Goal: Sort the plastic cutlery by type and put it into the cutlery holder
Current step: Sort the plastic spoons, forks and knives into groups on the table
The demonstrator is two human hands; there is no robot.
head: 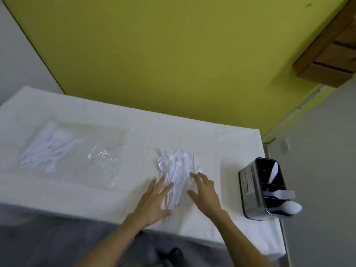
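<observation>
Our left hand [154, 201] and right hand [207, 191] lie open, fingers spread, holding nothing, flanking the cutlery pile [176, 170] and touching its edges. The holder [249, 187] stands right of our right hand; a bag [77, 155] lies well left of our left hand.

A white cloth [96, 199] is covering the table [221, 218] and is hanging down at its near right side. On the left part a clear plastic bag [100, 160] is lying flat, with white cutlery [48, 151] showing through its left end. Near the middle 1 loose pile of plastic cutlery [177, 170] is lying directly on the cloth, apart from the bag. At the right edge the cutlery holder [252, 189] is standing upright.
</observation>
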